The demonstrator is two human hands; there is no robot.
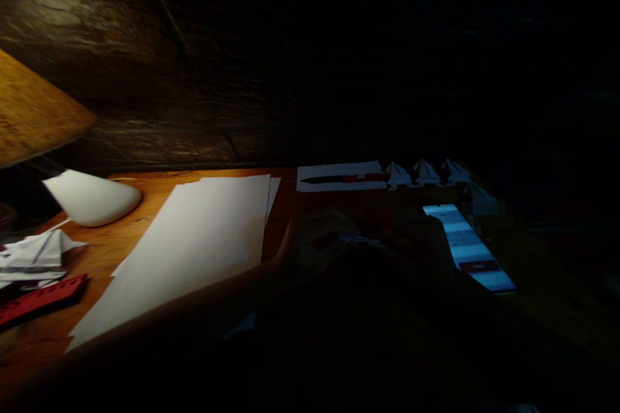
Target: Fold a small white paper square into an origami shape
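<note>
In the dim middle of the table, my left hand has its fingers closed on a small piece of folded paper. My right hand is at the paper's other side, mostly lost in shadow, its fingers appearing to pinch that end. Just beyond both hands, a knife with a red and black handle lies on a white sheet. A lit phone rests by my right hand. Close to my left forearm is a stack of white paper.
Several small folded paper shapes stand in a row at the back right. At left are a lamp shade, its white base, crumpled or folded paper and a red object. A dark wall rises behind the table.
</note>
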